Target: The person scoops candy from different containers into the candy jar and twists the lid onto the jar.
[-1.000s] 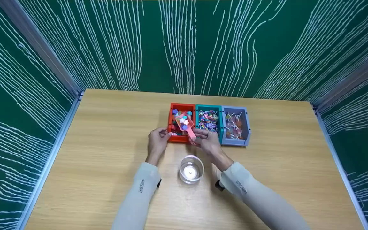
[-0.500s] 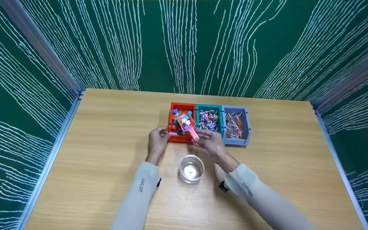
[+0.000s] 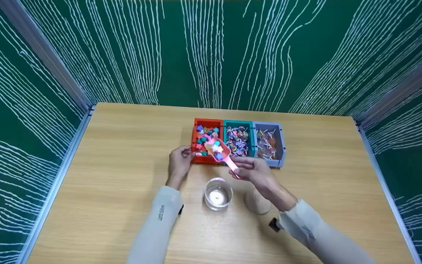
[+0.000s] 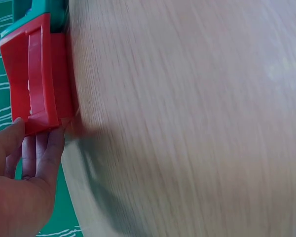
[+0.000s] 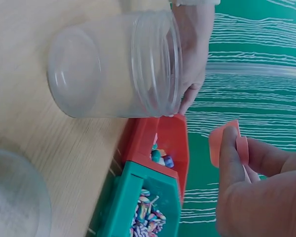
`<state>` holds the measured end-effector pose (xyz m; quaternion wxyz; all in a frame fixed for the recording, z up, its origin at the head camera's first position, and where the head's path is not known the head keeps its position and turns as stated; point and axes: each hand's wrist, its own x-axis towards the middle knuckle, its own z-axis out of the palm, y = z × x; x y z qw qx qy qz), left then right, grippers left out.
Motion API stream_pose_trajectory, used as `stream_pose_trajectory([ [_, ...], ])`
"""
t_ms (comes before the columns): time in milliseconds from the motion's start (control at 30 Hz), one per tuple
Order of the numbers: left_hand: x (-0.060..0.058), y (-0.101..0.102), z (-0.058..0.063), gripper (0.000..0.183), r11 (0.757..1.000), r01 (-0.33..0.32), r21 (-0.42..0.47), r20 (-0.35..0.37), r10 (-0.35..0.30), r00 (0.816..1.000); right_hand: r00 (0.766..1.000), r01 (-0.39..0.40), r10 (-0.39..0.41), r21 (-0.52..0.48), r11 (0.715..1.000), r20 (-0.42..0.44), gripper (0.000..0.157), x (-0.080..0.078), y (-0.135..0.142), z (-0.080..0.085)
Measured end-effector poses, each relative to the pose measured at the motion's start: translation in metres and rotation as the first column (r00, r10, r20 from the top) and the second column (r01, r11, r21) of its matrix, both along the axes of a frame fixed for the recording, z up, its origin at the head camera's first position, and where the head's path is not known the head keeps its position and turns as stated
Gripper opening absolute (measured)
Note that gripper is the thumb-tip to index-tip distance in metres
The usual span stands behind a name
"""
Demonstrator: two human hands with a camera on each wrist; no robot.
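Observation:
My right hand (image 3: 256,172) pinches the handle of a pink scoop (image 3: 226,156), holding it over the front right corner of the red bin (image 3: 203,160). Small colourful pieces, some star-shaped, lie in the scoop's bowl. More of them (image 3: 202,141) fill the bin. At the bin's left front corner my left hand (image 3: 180,163) grips the wall; the left wrist view shows the thumb (image 4: 12,132) on the rim and the fingers against the outside. A clear jar (image 3: 218,194) stands upright in front of the bins, between my forearms, with nothing visible inside.
Joined to the red bin are a teal bin (image 3: 250,126) of striped wrapped lollipops (image 3: 237,141) and a grey-blue bin (image 3: 283,146) of clear-wrapped lollipops (image 3: 267,143). A round translucent lid (image 3: 258,202) lies right of the jar, under my right forearm. Green walls edge the table.
My right hand has drawn the loaded scoop back and to the right, from over the red bin's middle to its front right corner. My left hand keeps its place.

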<state>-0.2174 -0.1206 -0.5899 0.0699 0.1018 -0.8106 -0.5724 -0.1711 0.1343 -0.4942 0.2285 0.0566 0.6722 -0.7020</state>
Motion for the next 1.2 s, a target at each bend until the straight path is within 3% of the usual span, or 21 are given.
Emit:
stream_pose_trajectory([
  [467,0.001,0.0,0.001,0.025,1.0,-0.005,-0.012,0.027,0.005,1.0,0.982,-0.182,0.177,0.073,0.981,0.062,0.045,0.038,0.041,0.008],
  [733,0.002,-0.001,0.001,0.024,1.0,0.001,-0.006,-0.003,-0.001,1.0,0.967,-0.252,0.248,0.093,0.963,0.057,0.043,0.05,0.052,0.01],
  [967,0.003,0.0,0.001,0.025,1.0,0.005,0.001,0.002,-0.005,1.0,0.952,-0.299,0.295,0.044,0.953,0.078,0.042,0.057,0.054,0.013],
  [1200,0.002,0.0,0.003,0.026,1.0,-0.009,0.002,0.026,0.009,1.0,0.935,-0.354,0.351,0.129,0.926,0.047,0.039,0.058,0.057,0.017],
])
